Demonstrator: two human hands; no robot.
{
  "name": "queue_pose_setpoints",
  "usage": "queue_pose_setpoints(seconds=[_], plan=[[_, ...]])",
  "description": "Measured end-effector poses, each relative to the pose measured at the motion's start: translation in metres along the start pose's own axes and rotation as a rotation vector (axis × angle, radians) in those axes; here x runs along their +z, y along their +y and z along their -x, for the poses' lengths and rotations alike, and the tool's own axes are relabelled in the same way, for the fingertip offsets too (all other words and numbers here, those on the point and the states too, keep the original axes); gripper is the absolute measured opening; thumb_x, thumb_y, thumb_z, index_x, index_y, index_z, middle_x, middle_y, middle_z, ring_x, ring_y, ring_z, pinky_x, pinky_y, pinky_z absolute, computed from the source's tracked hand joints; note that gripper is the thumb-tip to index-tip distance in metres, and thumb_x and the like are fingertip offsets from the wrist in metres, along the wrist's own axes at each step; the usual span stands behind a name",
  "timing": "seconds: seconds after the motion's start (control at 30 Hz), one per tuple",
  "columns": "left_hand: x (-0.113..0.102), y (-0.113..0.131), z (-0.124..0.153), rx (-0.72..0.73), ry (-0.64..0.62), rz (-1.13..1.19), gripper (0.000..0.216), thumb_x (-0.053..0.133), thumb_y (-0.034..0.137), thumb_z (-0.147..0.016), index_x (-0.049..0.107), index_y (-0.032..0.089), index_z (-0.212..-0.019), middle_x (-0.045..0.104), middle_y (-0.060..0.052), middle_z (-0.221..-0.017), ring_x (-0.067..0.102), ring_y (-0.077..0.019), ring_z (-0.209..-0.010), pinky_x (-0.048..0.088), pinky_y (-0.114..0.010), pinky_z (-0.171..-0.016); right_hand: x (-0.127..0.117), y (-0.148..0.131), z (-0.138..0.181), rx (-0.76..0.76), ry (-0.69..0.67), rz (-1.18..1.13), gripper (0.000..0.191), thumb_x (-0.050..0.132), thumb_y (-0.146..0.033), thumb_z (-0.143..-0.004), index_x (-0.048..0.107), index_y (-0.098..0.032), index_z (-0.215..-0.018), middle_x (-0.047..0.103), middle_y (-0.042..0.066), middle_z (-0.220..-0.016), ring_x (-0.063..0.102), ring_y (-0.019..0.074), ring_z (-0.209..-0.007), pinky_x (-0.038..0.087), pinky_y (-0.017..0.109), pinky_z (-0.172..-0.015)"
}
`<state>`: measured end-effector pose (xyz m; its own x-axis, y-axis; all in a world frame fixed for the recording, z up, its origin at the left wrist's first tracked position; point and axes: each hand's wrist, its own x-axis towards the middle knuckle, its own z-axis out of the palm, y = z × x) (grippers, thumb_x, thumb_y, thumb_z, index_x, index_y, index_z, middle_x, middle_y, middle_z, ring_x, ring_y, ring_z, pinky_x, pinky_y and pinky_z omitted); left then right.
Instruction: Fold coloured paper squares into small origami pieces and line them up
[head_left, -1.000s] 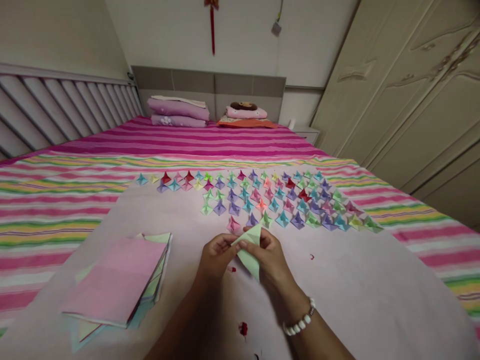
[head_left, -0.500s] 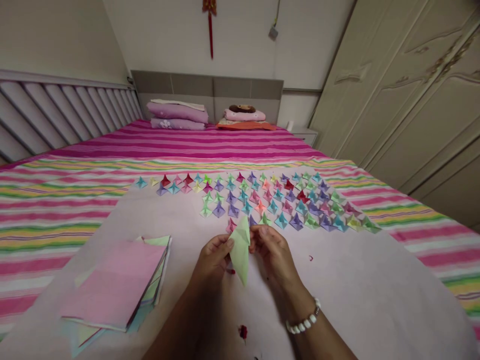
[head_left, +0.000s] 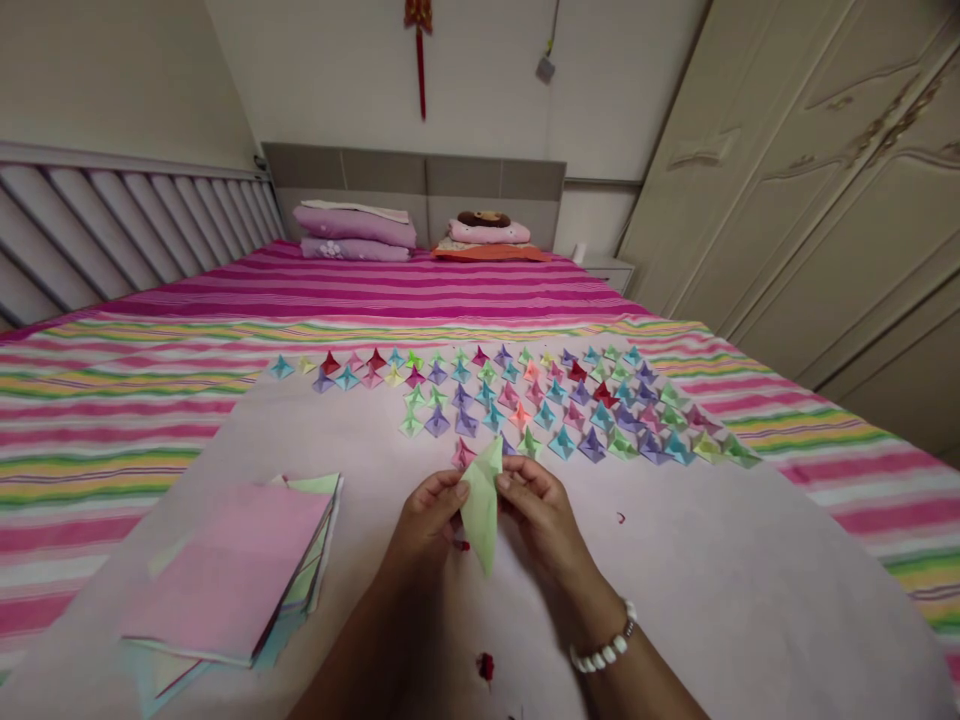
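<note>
A pale green piece of folded paper, long and pointed at both ends, is held upright between my two hands. My left hand pinches its left edge with thumb and fingers. On the other side, my right hand has its thumb and fingers closed at the paper's right edge; a white bead bracelet circles that wrist. Just beyond the hands, several rows of small folded paper boats in many colours stand on a pale board. A pink boat sits partly behind the green paper.
A stack of coloured paper sheets, pink on top, lies at the left. Small dark red scraps are near my forearms. The board rests on a striped bedsheet. Folded bedding is at the headboard, a wardrobe to the right.
My right thumb and fingers have come in against the green paper's right edge, where they were more spread. The paper has turned slightly. My left hand keeps its grip.
</note>
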<state>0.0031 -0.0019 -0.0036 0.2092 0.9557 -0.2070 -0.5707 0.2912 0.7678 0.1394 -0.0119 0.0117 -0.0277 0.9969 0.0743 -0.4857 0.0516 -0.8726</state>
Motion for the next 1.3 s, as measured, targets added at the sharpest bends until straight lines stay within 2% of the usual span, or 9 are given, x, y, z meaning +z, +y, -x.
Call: queue_pose_setpoints(seconds=[0.13, 0.3, 0.4, 0.6, 0.73, 0.9, 1.03, 1.17, 1.3], plan=[[0.000, 0.000, 0.000, 0.009, 0.060, 0.002, 0.042, 0.086, 0.033, -0.056, 0.060, 0.015, -0.084, 0.069, -0.001, -0.073, 0.064, -0.0113, -0.063, 0.049, -0.023, -0.065, 0.000, 0.002, 0.000, -0.007, -0.028, 0.031, 0.028, 0.077, -0.036, -0.071, 0.068, -0.020, -0.092, 0.068, 0.000, -0.072, 0.059, 0.0130, -0.058, 0.048, 0.026, -0.059], [-0.001, -0.002, -0.001, 0.013, 0.062, -0.060, 0.047, 0.087, 0.037, -0.052, 0.058, 0.015, -0.081, 0.061, 0.003, -0.059, 0.053, -0.0070, -0.048, 0.039, -0.019, -0.047, -0.001, 0.005, 0.001, -0.038, -0.035, 0.088, 0.024, 0.074, -0.039, -0.074, 0.068, -0.020, -0.088, 0.068, 0.001, -0.075, 0.060, 0.0137, -0.063, 0.047, 0.025, -0.061], [-0.001, -0.002, -0.001, 0.013, 0.063, -0.073, 0.050, 0.087, 0.040, -0.050, 0.057, 0.015, -0.082, 0.059, 0.004, -0.057, 0.051, -0.0070, -0.046, 0.034, -0.018, -0.043, -0.001, 0.005, 0.002, -0.020, -0.029, 0.101, 0.023, 0.073, -0.039, -0.076, 0.069, -0.020, -0.088, 0.067, 0.000, -0.073, 0.060, 0.0135, -0.064, 0.047, 0.025, -0.063], [0.001, -0.002, -0.002, -0.006, 0.029, -0.071, 0.050, 0.086, 0.043, -0.052, 0.051, 0.018, -0.079, 0.046, 0.010, -0.045, 0.042, -0.0058, -0.038, 0.029, -0.017, -0.039, 0.001, 0.003, 0.001, -0.021, -0.045, 0.099, 0.027, 0.079, -0.038, -0.068, 0.068, -0.020, -0.084, 0.066, -0.001, -0.067, 0.059, 0.0126, -0.059, 0.048, 0.025, -0.059], [0.002, -0.004, -0.005, 0.063, 0.062, -0.111, 0.057, 0.088, 0.045, -0.044, 0.046, 0.019, -0.073, 0.052, 0.008, -0.048, 0.041, -0.0045, -0.038, 0.027, -0.015, -0.039, 0.006, -0.001, 0.001, 0.008, 0.000, 0.133, 0.032, 0.084, -0.036, -0.061, 0.067, -0.019, -0.082, 0.067, -0.002, -0.065, 0.059, 0.0120, -0.056, 0.049, 0.024, -0.058], [0.007, -0.001, -0.002, 0.041, 0.015, -0.074, 0.052, 0.087, 0.043, -0.048, 0.046, 0.019, -0.068, 0.054, 0.007, -0.048, 0.047, -0.0065, -0.042, 0.035, -0.017, -0.045, 0.010, -0.003, 0.003, 0.030, -0.004, 0.144, 0.035, 0.084, -0.037, -0.059, 0.068, -0.019, -0.084, 0.067, -0.002, -0.067, 0.059, 0.0125, -0.057, 0.050, 0.025, -0.058], [0.011, 0.002, 0.003, -0.016, 0.002, -0.137, 0.045, 0.087, 0.038, -0.046, 0.053, 0.017, -0.068, 0.060, 0.002, -0.050, 0.048, -0.0079, -0.040, 0.035, -0.019, -0.044, 0.011, -0.001, 0.003, 0.026, -0.004, 0.161, 0.028, 0.081, -0.036, -0.063, 0.069, -0.019, -0.082, 0.063, -0.003, -0.064, 0.055, 0.0110, -0.054, 0.047, 0.024, -0.054], [0.010, -0.001, 0.003, -0.009, 0.005, -0.139, 0.036, 0.085, 0.032, -0.050, 0.061, 0.015, -0.072, 0.061, 0.001, -0.052, 0.046, -0.0063, -0.039, 0.037, -0.021, -0.048, 0.010, 0.003, 0.002, 0.030, 0.007, 0.166, 0.030, 0.081, -0.036, -0.064, 0.070, -0.020, -0.086, 0.065, -0.002, -0.067, 0.055, 0.0119, -0.056, 0.045, 0.024, -0.053], [0.010, -0.005, 0.002, -0.010, -0.013, -0.074, 0.040, 0.086, 0.030, -0.048, 0.066, 0.014, -0.078, 0.067, -0.003, -0.060, 0.059, -0.0132, -0.054, 0.042, -0.023, -0.056, 0.007, 0.006, 0.002, 0.040, 0.018, 0.184, 0.031, 0.080, -0.036, -0.065, 0.070, -0.019, -0.088, 0.059, -0.005, -0.058, 0.049, 0.0096, -0.051, 0.040, 0.022, -0.050]])
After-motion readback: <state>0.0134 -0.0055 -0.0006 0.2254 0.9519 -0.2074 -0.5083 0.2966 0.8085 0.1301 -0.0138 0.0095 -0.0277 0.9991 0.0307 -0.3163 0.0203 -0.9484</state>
